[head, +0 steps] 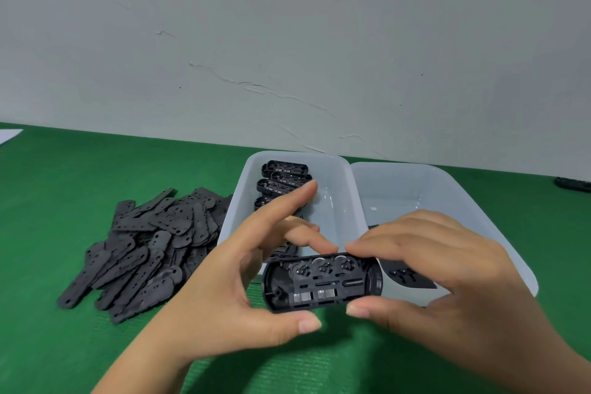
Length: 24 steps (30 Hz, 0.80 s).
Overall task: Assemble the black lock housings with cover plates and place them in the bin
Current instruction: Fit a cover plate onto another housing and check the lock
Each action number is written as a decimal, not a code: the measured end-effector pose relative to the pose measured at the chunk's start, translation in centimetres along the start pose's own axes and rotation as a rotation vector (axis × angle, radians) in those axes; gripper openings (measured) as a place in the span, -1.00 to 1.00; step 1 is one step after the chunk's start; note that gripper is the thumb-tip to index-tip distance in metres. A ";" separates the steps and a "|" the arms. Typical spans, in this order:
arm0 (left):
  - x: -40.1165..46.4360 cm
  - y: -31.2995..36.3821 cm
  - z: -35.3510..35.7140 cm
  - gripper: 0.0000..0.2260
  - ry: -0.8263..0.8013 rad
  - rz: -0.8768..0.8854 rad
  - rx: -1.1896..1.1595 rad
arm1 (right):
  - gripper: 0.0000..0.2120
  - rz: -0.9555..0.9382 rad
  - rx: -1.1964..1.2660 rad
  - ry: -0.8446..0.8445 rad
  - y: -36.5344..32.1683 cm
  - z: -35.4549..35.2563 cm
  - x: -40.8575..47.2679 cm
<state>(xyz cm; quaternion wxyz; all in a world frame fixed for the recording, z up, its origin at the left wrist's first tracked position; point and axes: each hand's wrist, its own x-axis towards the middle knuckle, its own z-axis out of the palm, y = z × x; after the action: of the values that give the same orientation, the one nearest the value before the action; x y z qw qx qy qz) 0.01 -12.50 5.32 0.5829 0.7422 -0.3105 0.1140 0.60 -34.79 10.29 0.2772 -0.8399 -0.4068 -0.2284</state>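
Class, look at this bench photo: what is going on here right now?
A person holds an open black lock housing between both hands, the left hand and right hand each pinching an end, its inner parts showing and no cover on it. A pile of cover plates lies on the green mat. More housings sit in the left bin; the right bin holds a finished piece.

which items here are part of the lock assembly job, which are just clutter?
Job:
- open housing, held by left hand and right hand
- cover plate pile
- left bin of housings
- right bin

Lying about:
- white sheet
- dark object, far right
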 end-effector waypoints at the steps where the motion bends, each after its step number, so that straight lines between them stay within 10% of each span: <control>1: 0.0 0.0 0.0 -0.21 -0.002 0.002 0.007 | -0.62 -0.004 0.001 0.001 0.0 0.0 0.0; 24: -0.1 -0.2 0.0 -0.21 -0.019 0.001 -0.010 | -0.63 -0.001 -0.012 -0.004 0.0 0.1 0.1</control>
<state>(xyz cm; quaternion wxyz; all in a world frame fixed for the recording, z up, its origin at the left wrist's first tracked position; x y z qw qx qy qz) 0.03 -12.47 5.09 0.5836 0.7402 -0.3169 0.1054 0.70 -34.72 10.31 0.2712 -0.8418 -0.4063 -0.2295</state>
